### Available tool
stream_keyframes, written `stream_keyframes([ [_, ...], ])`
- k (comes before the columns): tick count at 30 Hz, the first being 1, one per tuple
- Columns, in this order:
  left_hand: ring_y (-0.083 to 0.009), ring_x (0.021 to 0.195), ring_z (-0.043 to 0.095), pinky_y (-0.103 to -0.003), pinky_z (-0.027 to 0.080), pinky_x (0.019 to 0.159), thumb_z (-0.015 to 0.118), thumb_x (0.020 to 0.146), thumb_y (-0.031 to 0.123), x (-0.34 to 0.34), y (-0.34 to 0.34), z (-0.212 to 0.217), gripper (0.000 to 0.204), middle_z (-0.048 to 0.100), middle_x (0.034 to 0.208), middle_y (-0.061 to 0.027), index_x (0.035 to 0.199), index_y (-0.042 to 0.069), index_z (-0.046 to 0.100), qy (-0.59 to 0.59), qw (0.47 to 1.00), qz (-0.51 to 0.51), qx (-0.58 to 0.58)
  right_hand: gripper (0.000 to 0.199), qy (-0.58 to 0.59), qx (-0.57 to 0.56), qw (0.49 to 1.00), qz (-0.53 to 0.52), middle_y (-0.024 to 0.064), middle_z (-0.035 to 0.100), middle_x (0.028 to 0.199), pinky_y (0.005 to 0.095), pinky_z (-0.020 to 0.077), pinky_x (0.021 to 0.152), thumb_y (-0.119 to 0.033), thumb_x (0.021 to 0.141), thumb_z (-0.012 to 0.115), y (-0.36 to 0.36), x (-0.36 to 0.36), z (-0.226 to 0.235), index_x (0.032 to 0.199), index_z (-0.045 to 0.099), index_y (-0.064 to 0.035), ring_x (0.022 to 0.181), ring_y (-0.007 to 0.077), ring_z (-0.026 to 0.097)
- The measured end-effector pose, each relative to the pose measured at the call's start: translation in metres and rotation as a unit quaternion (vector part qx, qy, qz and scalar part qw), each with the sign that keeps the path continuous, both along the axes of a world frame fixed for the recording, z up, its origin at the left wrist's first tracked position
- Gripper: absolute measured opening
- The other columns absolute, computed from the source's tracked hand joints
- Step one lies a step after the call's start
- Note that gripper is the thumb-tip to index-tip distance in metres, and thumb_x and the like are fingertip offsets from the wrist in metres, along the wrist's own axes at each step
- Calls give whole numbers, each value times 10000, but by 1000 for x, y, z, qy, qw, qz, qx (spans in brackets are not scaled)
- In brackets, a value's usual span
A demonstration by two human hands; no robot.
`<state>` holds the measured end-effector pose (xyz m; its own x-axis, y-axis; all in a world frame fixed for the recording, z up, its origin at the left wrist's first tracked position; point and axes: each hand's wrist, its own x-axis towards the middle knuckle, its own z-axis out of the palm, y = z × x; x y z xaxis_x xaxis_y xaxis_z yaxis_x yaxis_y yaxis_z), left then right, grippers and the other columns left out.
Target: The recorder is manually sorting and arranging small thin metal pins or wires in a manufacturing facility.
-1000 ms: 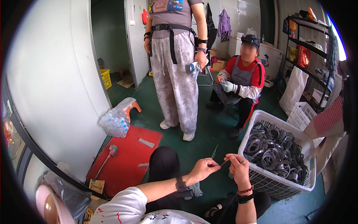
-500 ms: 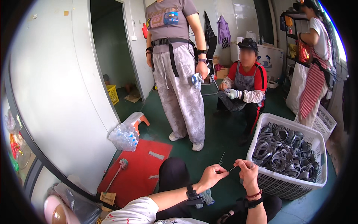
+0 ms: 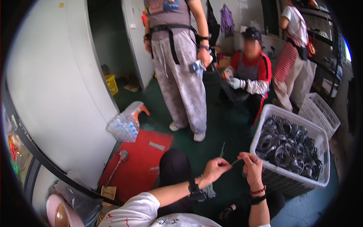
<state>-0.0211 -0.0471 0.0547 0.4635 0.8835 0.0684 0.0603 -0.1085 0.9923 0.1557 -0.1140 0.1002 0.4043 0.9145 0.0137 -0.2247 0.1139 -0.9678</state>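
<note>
My left hand (image 3: 214,171) pinches a thin grey wire-like strand (image 3: 236,161) between thumb and fingers. The strand runs across to my right hand (image 3: 252,166), whose closed fingers hold the other end. Another thin piece (image 3: 222,149) sticks up behind my left fingers; whether it is a separate strand I cannot tell. To the right of my right hand stands a white plastic basket (image 3: 291,180) heaped with dark grey rings (image 3: 282,156), apart from the hand.
On the left lies a red mat (image 3: 132,181) with a brush (image 3: 118,162) and grey strips (image 3: 157,146). Bagged plastic bottles (image 3: 124,126) sit beyond it. One person (image 3: 177,75) stands ahead; another (image 3: 245,75) crouches with dark material. A third (image 3: 293,56) is by shelves at right.
The view has tilted slightly down and blurred. My hands keep the strand between them, almost unmoved. The person by the shelves has stepped left and turned toward the shelves.
</note>
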Motion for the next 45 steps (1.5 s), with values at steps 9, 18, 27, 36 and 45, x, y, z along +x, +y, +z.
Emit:
stream_keyframes([
  [9,-47,758,571,-218,455,675,797,884,149,5,-1,-6,158,650,839,14,890,4,736,14,997,-10,72,177,47,12,999,4,84,732,913,198,290,421,-101,1011,611,-3,5,-12,1041,710,42,479,14,393],
  [18,-5,548,402,-203,280,464,746,935,232,11,1,-15,195,584,793,62,1033,72,693,-73,967,-84,-231,173,17,19,1000,-10,44,724,889,202,291,425,-110,1010,612,-11,12,-10,1013,724,21,482,14,391],
  [27,-11,542,415,-202,299,477,748,925,139,21,11,-8,127,581,755,59,990,49,687,-22,982,-65,-173,168,13,11,999,-47,17,725,841,196,306,438,-120,1000,629,-7,16,-5,984,741,4,502,-1,421],
  [36,-1,519,386,-203,280,454,785,906,187,9,8,-17,155,580,742,78,979,68,716,-93,974,-24,-204,142,98,113,983,-108,32,695,868,200,274,426,-135,1021,602,-11,34,-1,1002,701,-36,468,15,362],
  [45,-5,550,418,-192,304,469,748,943,224,35,0,-10,165,584,799,73,1021,86,703,-108,973,-25,-203,236,124,30,992,15,-21,567,781,217,263,440,-170,985,688,-4,7,-19,1113,673,28,489,19,353],
])
